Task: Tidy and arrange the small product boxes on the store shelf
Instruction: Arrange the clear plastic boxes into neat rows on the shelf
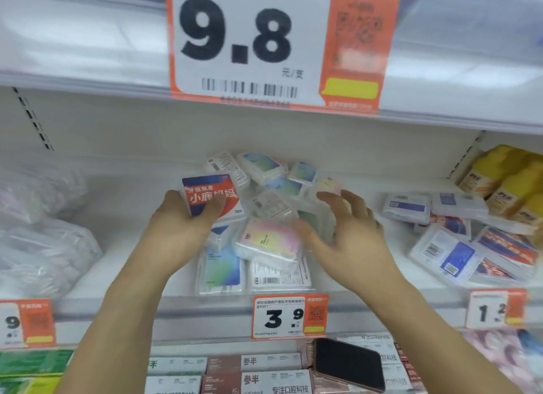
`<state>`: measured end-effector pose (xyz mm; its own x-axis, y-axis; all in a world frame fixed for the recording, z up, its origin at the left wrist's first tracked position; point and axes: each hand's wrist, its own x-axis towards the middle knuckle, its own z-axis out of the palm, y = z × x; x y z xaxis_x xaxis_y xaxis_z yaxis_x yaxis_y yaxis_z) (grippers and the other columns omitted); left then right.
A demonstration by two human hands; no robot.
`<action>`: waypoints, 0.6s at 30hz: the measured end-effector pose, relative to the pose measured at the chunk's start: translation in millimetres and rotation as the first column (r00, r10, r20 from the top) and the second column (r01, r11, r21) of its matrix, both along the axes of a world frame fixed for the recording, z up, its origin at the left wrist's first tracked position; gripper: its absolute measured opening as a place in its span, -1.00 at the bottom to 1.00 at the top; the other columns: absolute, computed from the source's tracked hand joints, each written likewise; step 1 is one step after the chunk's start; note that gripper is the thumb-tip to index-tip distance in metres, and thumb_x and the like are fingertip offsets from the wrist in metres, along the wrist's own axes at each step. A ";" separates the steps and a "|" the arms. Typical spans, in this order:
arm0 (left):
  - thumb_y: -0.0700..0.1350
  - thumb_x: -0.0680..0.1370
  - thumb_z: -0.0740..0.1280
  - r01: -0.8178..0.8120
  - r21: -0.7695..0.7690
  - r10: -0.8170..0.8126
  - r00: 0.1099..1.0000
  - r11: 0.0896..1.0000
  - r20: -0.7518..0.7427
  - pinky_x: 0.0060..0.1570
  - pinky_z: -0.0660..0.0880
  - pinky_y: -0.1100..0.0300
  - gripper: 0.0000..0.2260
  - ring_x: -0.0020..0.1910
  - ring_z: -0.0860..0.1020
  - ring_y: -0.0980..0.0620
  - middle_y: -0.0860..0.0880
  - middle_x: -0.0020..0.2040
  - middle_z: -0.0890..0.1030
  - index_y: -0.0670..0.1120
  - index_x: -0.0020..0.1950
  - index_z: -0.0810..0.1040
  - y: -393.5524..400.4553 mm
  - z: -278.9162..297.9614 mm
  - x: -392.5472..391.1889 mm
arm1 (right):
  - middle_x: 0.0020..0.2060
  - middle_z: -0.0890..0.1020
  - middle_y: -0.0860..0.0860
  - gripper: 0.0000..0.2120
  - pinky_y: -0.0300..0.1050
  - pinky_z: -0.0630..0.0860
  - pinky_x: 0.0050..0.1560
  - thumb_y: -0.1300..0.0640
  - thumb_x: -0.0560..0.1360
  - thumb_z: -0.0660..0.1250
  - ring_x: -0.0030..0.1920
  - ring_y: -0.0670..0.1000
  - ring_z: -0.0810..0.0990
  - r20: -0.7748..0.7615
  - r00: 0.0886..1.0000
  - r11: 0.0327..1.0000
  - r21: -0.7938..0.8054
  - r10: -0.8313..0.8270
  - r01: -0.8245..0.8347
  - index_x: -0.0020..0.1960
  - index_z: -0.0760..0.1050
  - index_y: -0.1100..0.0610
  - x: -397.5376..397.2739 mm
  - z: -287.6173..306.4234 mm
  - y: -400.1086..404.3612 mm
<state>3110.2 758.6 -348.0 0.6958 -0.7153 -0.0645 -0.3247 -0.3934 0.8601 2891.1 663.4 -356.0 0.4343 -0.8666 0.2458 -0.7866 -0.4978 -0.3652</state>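
On shelf: left hand (pixel 179 229) fingers grip red-blue box (pixel 212 196); right hand (pixel 346 240) fingers spread above pile (pixel 273 217).

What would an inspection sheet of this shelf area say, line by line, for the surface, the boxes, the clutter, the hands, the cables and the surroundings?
Surface: white store shelf, bare on its left-centre part.
Job's things: clear small boxes lie in a disordered pile at centre; a red and blue box is lifted above it; a second loose pile lies to the right.
Clutter: plastic bags at left; a dark phone lies on the packs of the lower shelf.
Hands: left hand grips the red and blue box; right hand is open, fingers spread over the pile, blurred.
Cables: nothing seen.
Surroundings: price tag 3.9 on the shelf edge; large 9.8 sign above; yellow packs at far right.
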 end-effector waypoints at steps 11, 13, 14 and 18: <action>0.00 0.48 0.44 0.060 -0.411 -0.079 0.996 0.910 -0.029 -0.50 0.46 0.30 -0.80 -0.42 0.63 0.05 -0.01 -0.29 0.66 -0.09 -0.04 0.55 -13.4 30.5 -78.3 | 0.34 0.40 -0.04 -0.48 -0.15 0.48 0.21 -0.37 0.50 0.09 0.24 -0.17 0.50 0.582 0.808 0.981 0.191 -0.092 -0.026 0.35 0.38 -0.14 -26.5 21.4 4.1; 0.04 0.51 0.40 0.204 -0.403 -0.232 0.972 0.892 -0.021 -0.46 0.48 0.28 -0.80 -0.46 0.62 0.04 -0.04 -0.31 0.67 -0.10 -0.07 0.58 -23.4 27.4 -106.3 | 0.13 0.60 -0.04 -0.62 -0.14 0.60 0.00 -0.25 0.55 0.22 0.02 -0.12 0.65 0.722 0.692 0.909 0.308 -0.031 -0.281 0.28 0.40 -0.10 -41.2 37.4 4.5; 0.06 0.54 0.36 0.258 -0.401 -0.280 0.960 0.879 0.006 -0.43 0.49 0.27 -0.79 -0.46 0.62 0.04 -0.03 -0.29 0.68 -0.09 -0.07 0.58 -29.1 25.9 -119.0 | 0.05 0.66 0.02 -0.68 -0.03 0.64 -0.07 -0.11 0.57 0.30 -0.02 -0.01 0.68 0.742 0.670 0.847 0.367 -0.017 -0.385 0.27 0.40 -0.04 -49.4 40.9 2.5; 0.20 0.63 0.06 0.493 -0.258 -0.427 0.863 0.831 0.270 -0.04 0.51 0.18 -0.62 -0.09 0.60 0.09 0.03 -0.08 0.66 0.03 0.03 0.59 -47.0 17.4 -146.1 | 0.02 0.64 0.29 -0.65 0.06 0.66 -0.29 0.25 0.54 0.38 0.02 0.29 0.64 0.780 0.619 0.871 0.366 -0.094 -0.329 0.27 0.43 0.03 -93.4 44.5 -20.5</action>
<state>2964.1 711.6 -330.6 0.2552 -0.9149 0.3127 -0.5725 0.1176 0.8114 2797.7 642.9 -311.4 0.3785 -0.9139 0.1466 -0.0624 -0.1832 -0.9811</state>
